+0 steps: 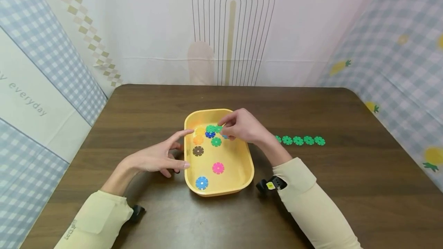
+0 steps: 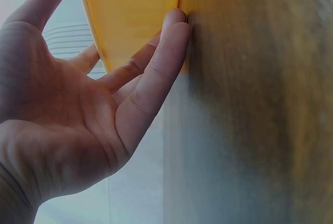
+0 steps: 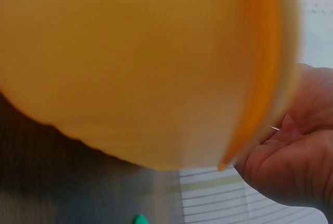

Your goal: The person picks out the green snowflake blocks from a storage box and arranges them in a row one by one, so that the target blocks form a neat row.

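rested the left hand [image 1: 154,157] at the left rim of a yellow tray [image 1: 235,170] on a dark wooden table [image 1: 155,105], with thumb and fingers spread wide. reached into the tray's far right part with the right hand [image 1: 243,126], with fingertips drawn narrowly together at a green disc [image 1: 218,129]; could not tell from this angle whether gripping it. scattered nearer in the tray: a brown disc [image 1: 198,151], a pink disc [image 1: 218,168] and a light blue disc [image 1: 202,183]. lined up on the table at right: a row of green discs [image 1: 298,140].
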`<action>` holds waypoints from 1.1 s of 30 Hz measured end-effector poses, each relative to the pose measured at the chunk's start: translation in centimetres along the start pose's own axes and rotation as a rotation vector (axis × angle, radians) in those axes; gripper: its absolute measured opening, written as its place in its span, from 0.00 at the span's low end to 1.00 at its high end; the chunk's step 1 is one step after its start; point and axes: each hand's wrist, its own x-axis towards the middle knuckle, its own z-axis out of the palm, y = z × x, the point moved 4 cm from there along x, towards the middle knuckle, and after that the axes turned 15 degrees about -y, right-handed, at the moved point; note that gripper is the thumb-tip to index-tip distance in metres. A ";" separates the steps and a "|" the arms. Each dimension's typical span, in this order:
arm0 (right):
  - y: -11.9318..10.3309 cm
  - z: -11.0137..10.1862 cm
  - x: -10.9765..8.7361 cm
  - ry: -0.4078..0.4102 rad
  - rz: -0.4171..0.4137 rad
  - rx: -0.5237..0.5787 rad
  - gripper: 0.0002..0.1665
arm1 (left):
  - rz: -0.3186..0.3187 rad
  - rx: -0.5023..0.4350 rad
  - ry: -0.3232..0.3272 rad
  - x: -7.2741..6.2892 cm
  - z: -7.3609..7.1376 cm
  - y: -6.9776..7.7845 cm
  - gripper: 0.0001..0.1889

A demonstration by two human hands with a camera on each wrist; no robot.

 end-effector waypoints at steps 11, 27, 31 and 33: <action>-1.2 2.0 2.6 -0.094 0.010 -0.345 0.11 | -0.008 -0.009 0.000 -0.1 0.1 -0.1 0.52; -0.9 3.6 3.6 -0.103 0.051 -0.623 0.09 | 0.011 -0.012 -0.004 -0.1 0.1 0.0 0.52; -0.9 3.7 3.6 -0.099 0.079 -0.620 0.10 | 0.016 -0.012 -0.003 -0.1 0.1 0.0 0.52; -0.9 3.7 3.7 -0.106 0.080 -0.631 0.11 | 0.013 -0.014 -0.003 -0.1 0.1 -0.1 0.52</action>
